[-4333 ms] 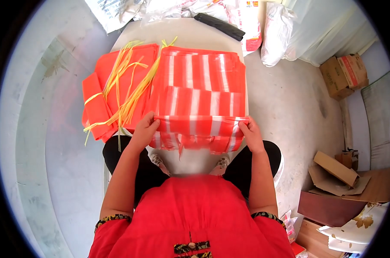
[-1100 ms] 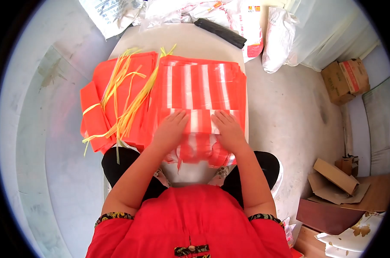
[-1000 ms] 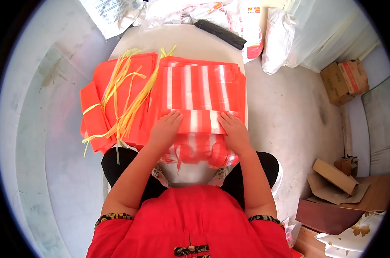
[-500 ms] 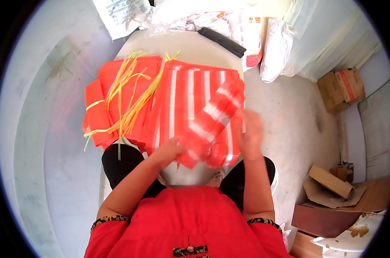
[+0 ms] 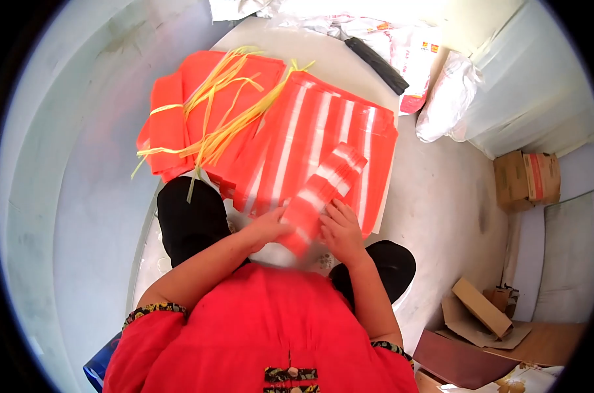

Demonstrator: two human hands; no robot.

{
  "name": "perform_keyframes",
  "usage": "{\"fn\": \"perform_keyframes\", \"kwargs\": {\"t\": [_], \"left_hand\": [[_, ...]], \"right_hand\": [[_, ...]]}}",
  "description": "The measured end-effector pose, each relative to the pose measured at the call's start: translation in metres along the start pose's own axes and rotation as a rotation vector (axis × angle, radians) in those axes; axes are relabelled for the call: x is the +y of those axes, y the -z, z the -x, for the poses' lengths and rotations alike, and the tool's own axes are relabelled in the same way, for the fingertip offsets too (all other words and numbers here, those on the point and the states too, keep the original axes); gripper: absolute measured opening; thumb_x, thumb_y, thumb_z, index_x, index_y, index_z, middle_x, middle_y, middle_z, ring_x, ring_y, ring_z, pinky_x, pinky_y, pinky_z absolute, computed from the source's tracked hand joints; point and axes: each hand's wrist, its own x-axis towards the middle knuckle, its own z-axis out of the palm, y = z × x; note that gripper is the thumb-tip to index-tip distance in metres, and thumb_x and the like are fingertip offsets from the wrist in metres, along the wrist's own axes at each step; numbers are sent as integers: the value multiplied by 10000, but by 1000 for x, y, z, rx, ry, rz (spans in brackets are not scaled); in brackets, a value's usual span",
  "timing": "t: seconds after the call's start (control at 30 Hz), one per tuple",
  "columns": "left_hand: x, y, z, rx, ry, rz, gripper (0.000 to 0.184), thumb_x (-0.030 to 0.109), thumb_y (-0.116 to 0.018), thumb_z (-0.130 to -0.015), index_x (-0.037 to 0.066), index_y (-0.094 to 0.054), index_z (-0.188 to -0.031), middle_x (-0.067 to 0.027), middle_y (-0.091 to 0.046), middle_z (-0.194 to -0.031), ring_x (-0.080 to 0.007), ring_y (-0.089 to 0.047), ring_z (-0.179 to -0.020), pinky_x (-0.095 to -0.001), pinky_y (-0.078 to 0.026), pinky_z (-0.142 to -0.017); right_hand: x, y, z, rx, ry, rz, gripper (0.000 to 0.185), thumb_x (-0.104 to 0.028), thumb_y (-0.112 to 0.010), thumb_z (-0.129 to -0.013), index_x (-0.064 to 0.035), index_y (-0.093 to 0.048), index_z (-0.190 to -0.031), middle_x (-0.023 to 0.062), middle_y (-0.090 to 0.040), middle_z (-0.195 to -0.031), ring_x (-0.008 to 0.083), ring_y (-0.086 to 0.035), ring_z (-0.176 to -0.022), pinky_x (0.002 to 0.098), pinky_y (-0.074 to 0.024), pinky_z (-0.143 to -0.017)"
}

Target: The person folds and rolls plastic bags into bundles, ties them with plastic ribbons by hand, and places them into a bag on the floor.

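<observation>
A folded strip of red-and-white striped plastic (image 5: 329,180) lies aslant over the near part of a flat stack of striped bags (image 5: 323,118). My left hand (image 5: 268,228) grips the strip's lower left edge, its fingers partly hidden. At the strip's right side is my right hand (image 5: 341,229), with its fingers bent against the plastic. Left of the stack lie plain red bags (image 5: 234,105), with loose yellow ties (image 5: 244,124) across them. One yellow tie goes around a folded red bundle (image 5: 169,124) at the far left.
The pale table (image 5: 310,49) bears a black roll (image 5: 377,65) near its back right corner. White printed bags (image 5: 411,56) and a white bundle (image 5: 449,98) are beyond it. Cardboard boxes (image 5: 526,180) stand by the right wall, with an opened carton (image 5: 480,314) at the lower right.
The near part of the striped plastic has been folded into a narrow strip and turned aslant. My hands went from lying flat on it to its edges. The view has turned and shifted.
</observation>
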Motion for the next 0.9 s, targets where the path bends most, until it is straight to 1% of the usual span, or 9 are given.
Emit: {"fn": "perform_keyframes", "kwargs": {"t": [0.03,0.13,0.23,0.33,0.43,0.53,0.73,0.83,0.9], "left_hand": [[-2,0,1,26,-13,-34,503,159,-698,-972,-31,-527,-1406,-127,-672,-1274,-204,-667,-1145,-343,-543,-978],[-5,-10,6,234,-188,-341,638,231,-753,-928,-28,-484,-1446,-167,-637,-1313,-229,-657,-1151,-356,-533,-979],[-8,-15,9,323,-298,-546,855,305,-808,-862,-30,-380,-1522,-232,-568,-1400,-311,-653,-1186,-392,-524,-1016],[13,-26,20,344,-489,-935,990,374,-823,-824,41,-294,-1592,-282,-493,-1457,-409,-642,-1196,-457,-539,-1005],[23,-34,26,336,-245,-1062,985,390,-800,-819,141,-280,-1618,-306,-464,-1456,-475,-623,-1183,-509,-559,-962],[9,-33,19,360,-318,-1121,918,360,-760,-849,210,-292,-1623,-304,-444,-1445,-486,-631,-1144,-531,-573,-911],[3,-25,17,318,-370,-1115,828,263,-703,-902,202,-299,-1622,-308,-441,-1432,-491,-651,-1066,-519,-586,-865],[1,-17,14,270,-356,-1094,786,219,-665,-931,203,-299,-1627,-308,-440,-1431,-488,-655,-1052,-518,-590,-841],[0,-15,14,269,-393,-1122,770,208,-649,-943,198,-300,-1629,-312,-437,-1436,-488,-653,-1054,-519,-589,-834]], "right_hand": [[-2,-1,-2,-14,4,1,247,-72,-725,-791,-17,-685,-1028,137,-646,-1192,379,-544,-1277,535,-413,-1114],[-1,-11,-8,-70,42,34,234,-77,-727,-796,-33,-674,-1020,132,-628,-1107,376,-563,-1219,559,-410,-1107],[-2,-18,-14,-60,73,63,153,-108,-718,-794,-51,-698,-935,122,-623,-999,358,-580,-1146,551,-413,-1105],[0,-27,-19,-121,127,184,77,-144,-695,-794,-72,-722,-803,107,-644,-888,326,-601,-1039,532,-410,-1111],[-7,-22,-29,-164,190,253,126,-168,-676,-788,-98,-724,-695,83,-644,-778,293,-606,-945,506,-421,-1085],[-6,-22,-33,-203,176,194,134,-179,-676,-798,-105,-740,-706,78,-641,-749,280,-604,-903,491,-428,-1052],[0,-23,-42,-273,170,183,178,-220,-681,-826,-82,-750,-737,87,-666,-799,295,-604,-917,494,-407,-1055],[1,-25,-46,-223,162,163,182,-225,-685,-821,-71,-748,-747,95,-674,-831,310,-601,-922,494,-401,-1048],[3,-20,-49,-324,131,152,151,-218,-689,-832,-76,-736,-809,85,-666,-877,315,-574,-1000,482,-404,-1046]]}}
